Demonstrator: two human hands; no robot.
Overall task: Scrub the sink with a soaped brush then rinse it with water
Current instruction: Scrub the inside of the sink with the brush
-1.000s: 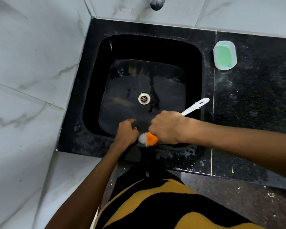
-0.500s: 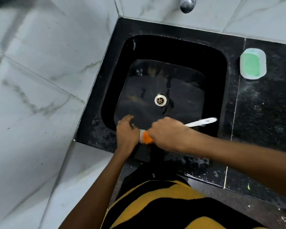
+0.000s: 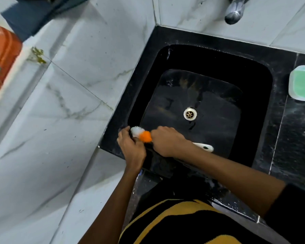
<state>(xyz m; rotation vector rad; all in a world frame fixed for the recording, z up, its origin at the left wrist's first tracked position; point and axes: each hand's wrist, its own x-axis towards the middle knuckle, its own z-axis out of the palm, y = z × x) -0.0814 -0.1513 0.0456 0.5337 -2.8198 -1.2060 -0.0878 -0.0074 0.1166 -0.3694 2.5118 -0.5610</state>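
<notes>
A black sink (image 3: pixel 167 55) sits in a black speckled counter (image 3: pixel 296 138) set into a corner of white marble-veined wall tiles (image 3: pixel 74 88). A round metal drain (image 3: pixel 190 113) lies near the middle of the wet basin floor. At the top edge a chrome tap spout (image 3: pixel 234 14) hangs over the back rim, cut off by the frame. On the counter to the right of the basin rests a pale soap dish holding a green soap bar (image 3: pixel 303 85), partly cropped at the right edge.

The right hand (image 3: pixel 169 141) is closed around the brush (image 3: pixel 142 135), whose white and orange bristles stick out to the left of the fist at the sink's near-left corner. The white handle end (image 3: pixel 203 147) emerges behind the wrist, over the basin. The middle of the handle is hidden inside the fist. The left hand (image 3: pixel 131 147) rests on the near-left rim, fingers curled over the edge and just beside the white bristles; whether it touches them is hard to tell, and its grip is not clear.

At the far left an orange plastic object (image 3: pixel 0 59) with slots is blurred and cut off. A dark blue shape (image 3: pixel 40 13) at the top left is also blurred and cannot be identified. The person's yellow and black striped garment (image 3: pixel 174 224) fills the bottom and covers the counter's front edge.
</notes>
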